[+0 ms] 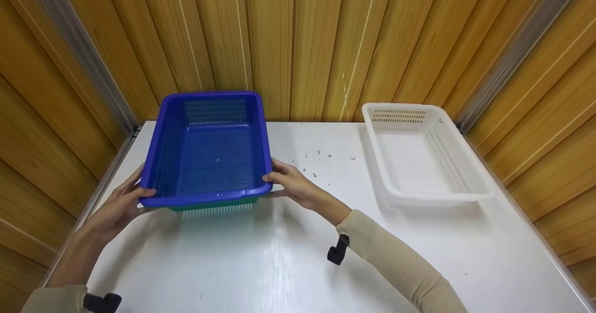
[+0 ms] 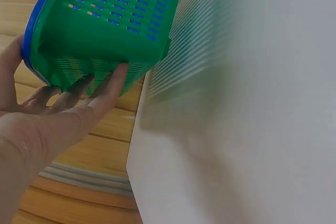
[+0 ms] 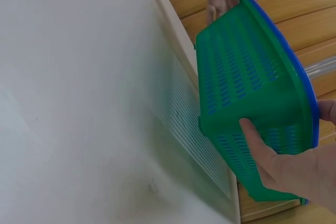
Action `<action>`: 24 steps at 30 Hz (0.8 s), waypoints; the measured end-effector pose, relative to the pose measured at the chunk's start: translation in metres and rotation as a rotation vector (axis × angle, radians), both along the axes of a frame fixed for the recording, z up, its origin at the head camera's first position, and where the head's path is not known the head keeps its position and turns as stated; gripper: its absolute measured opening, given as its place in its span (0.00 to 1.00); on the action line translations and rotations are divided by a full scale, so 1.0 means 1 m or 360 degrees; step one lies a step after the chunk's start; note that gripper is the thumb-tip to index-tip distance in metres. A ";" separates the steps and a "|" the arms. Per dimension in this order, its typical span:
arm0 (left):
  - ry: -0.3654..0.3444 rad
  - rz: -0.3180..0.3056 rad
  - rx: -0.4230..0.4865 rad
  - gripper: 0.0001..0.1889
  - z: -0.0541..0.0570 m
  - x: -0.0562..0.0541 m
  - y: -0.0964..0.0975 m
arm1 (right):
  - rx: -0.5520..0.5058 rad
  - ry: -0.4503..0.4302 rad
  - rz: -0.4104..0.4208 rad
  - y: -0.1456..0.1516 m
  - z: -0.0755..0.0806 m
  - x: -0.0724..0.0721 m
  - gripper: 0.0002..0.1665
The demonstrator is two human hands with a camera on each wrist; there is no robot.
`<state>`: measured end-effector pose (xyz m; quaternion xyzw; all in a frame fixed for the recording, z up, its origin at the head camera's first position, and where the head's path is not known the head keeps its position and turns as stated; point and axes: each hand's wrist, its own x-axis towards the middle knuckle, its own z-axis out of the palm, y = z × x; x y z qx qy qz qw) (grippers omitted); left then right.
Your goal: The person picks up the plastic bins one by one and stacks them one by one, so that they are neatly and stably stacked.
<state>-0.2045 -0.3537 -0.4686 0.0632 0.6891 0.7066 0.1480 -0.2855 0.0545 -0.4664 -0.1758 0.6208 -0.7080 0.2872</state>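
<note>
At the left, the left hand (image 1: 116, 208) grips the near left corner of two nested baskets, its thumb over the rim and its fingers against the outside. The blue basket (image 1: 216, 159) sits inside the green basket (image 2: 100, 38), the pair raised over the far left of the white surface (image 1: 279, 275). The right hand (image 1: 298, 185) holds their near right corner the same way. Well apart, at the far right, a white basket (image 1: 409, 159) rests on the surface.

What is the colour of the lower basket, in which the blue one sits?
The lower basket is green; the right wrist view shows it best.
</note>
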 end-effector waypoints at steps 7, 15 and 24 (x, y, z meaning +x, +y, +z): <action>0.0037 -0.0028 0.0026 0.43 0.005 -0.010 0.035 | 0.0021 0.0006 -0.0040 0.036 0.004 0.000 0.41; 0.0003 -0.0024 -0.0008 0.46 0.005 -0.025 0.075 | 0.0027 0.0007 -0.0100 0.078 0.007 0.001 0.41; -0.0098 0.0006 0.0010 0.46 -0.007 -0.039 0.116 | 0.0130 -0.0034 -0.0156 0.118 0.003 0.001 0.40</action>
